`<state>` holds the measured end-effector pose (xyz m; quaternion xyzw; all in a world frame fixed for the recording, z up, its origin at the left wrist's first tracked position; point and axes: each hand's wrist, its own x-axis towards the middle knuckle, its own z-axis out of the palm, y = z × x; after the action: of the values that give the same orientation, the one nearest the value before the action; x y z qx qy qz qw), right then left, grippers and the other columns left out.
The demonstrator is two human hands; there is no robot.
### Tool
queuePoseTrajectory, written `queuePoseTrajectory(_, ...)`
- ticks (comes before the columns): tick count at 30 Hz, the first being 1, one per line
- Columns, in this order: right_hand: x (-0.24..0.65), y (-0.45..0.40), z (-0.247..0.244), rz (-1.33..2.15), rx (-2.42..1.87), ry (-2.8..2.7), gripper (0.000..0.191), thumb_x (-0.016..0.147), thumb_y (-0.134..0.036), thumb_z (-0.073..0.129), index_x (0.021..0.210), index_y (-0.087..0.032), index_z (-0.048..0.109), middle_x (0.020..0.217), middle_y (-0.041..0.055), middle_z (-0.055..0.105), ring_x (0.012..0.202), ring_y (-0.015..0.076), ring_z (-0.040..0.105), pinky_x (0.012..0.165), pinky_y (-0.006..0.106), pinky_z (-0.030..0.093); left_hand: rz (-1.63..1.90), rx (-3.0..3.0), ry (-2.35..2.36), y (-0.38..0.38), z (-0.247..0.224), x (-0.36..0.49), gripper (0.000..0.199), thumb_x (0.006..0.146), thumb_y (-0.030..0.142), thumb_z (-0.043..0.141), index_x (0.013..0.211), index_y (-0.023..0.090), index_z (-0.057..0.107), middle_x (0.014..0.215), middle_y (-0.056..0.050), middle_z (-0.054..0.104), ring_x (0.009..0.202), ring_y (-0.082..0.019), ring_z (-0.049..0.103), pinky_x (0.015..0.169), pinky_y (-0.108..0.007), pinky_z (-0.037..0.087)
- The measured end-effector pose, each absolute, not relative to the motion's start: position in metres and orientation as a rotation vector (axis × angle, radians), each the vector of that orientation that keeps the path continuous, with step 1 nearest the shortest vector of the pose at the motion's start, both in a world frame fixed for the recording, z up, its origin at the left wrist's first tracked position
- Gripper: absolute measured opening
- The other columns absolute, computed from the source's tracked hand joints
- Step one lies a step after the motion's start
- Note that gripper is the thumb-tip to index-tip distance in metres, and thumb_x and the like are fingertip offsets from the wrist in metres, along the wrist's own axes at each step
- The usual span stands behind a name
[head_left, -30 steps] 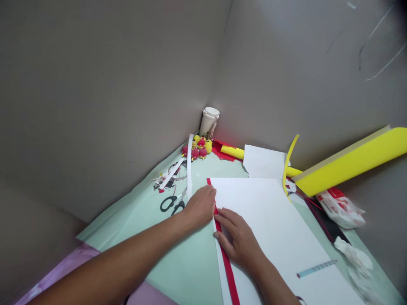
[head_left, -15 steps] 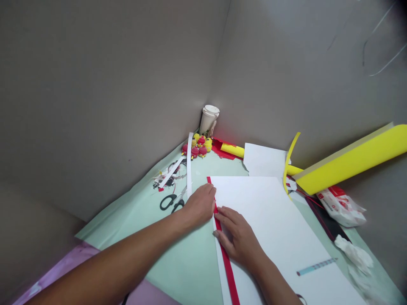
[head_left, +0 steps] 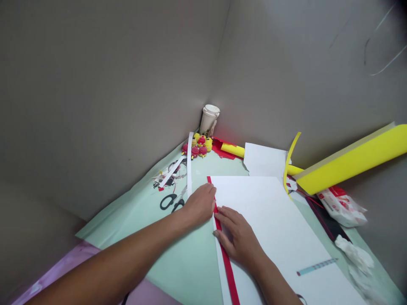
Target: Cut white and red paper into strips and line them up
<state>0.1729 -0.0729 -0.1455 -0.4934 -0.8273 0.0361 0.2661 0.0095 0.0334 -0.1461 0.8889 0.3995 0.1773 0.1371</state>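
One red strip is laid along the left side of the sheet; left hand curled, grip unseen, right hand loosely spread. Judged light, pliable; best held flat by its edges.

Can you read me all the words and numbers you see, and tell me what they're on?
No words or numbers can be read for sure.
Red-and-white packet: printing, too small and blurred to read.
White cup: marks near its bottom, too small to make out.
Red strip and big white sheet: no writing shows.
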Motion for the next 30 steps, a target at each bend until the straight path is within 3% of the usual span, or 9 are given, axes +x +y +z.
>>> queuePoseTrajectory(30, 0.1745, -0.0722, -0.1498, 0.085, -1.333, -2.252, 0.042, 0.091, -0.031, 0.058, 0.132, -0.019, 0.058, 0.133, 0.0137, 0.06, 0.125, 0.0301, 0.054, 0.102, 0.051, 0.05, 0.528, 2.613, 1.146, 0.0358, -0.1509, 0.0092, 0.027, 0.091, 0.018, 0.044, 0.116, 0.012, 0.054, 0.132, -0.017, 0.052, 0.127, -0.028, 0.047, 0.11, -0.042, 0.037)
